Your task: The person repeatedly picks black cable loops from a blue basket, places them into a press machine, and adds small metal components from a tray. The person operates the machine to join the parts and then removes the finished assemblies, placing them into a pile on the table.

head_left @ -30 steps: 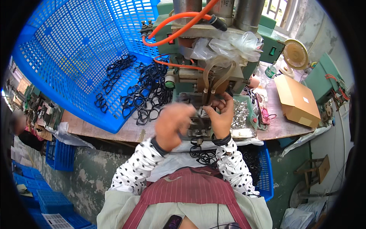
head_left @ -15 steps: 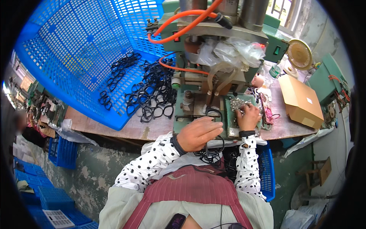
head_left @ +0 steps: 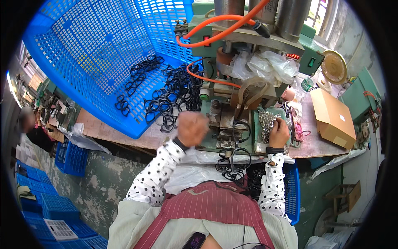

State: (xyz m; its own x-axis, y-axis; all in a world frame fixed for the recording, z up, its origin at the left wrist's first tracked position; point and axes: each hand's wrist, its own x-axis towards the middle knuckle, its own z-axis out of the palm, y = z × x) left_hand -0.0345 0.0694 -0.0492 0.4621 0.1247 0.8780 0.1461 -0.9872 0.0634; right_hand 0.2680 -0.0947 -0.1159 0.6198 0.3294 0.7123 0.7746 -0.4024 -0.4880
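My left hand, smeared by motion, is at the table's edge beside a heap of black eyeglass frames. Whether it holds anything is hidden by the blur. My right hand reaches into a shallow tray of small shiny metal parts, its fingertips drawn together at the pile's edge. What they pinch is too small to make out. Between my hands, a black eyeglass frame sits at the press, under its tubes. More black eyeglass frames hang over the front edge above my lap.
A large blue basket tilts over the table on the left. The press carries orange hoses and a plastic bag. At right stand a cardboard box and a small fan. A blue crate is beside my right forearm.
My left hand has moved left, away from the eyeglass frames at the press, uncovering them. My right hand remains at the metal parts, its fingers now closer together. The view has shifted slightly.
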